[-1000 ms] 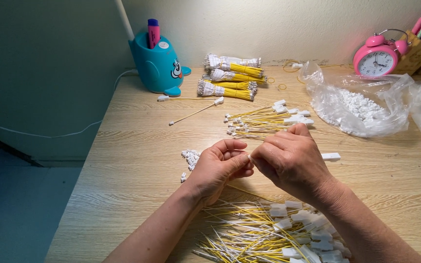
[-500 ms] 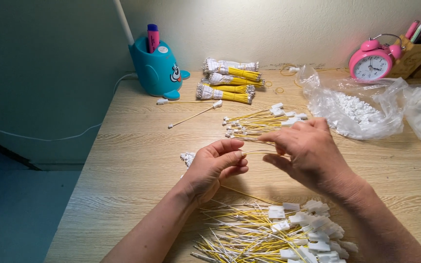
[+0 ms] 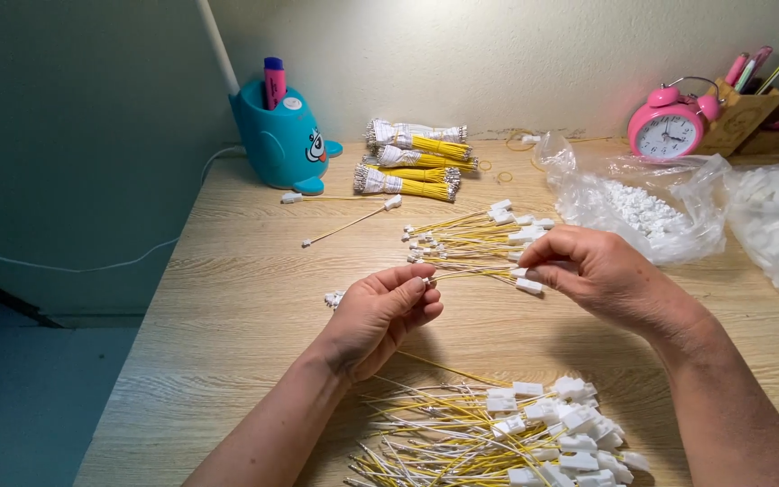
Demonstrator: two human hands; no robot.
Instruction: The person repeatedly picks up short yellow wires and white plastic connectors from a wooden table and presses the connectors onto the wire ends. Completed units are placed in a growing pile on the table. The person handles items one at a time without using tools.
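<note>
My left hand (image 3: pixel 380 316) and my right hand (image 3: pixel 601 275) hold one yellow wire (image 3: pixel 471 273) stretched between them above the wooden desk (image 3: pixel 227 316). The left fingers pinch its bare metal end. The right fingers grip the end with a white plastic connector (image 3: pixel 528 285). Just behind the hands lies a loose row of finished yellow wires with white connectors (image 3: pixel 480 236). A larger heap of yellow wires and white connectors (image 3: pixel 489 433) lies at the near edge, below the hands.
Three bound bundles of yellow wires (image 3: pixel 412 158) lie at the back. A teal whale-shaped pen holder (image 3: pixel 281 140) stands back left. Clear plastic bags of white connectors (image 3: pixel 651 203) sit right, with a pink alarm clock (image 3: pixel 669 126) and a wooden pen stand (image 3: pixel 741 113) behind. Two single wires (image 3: pixel 349 224) lie left.
My hands have drawn apart: the right hand moved right and back with the connector end, the left stayed, so the wire now spans between them.
</note>
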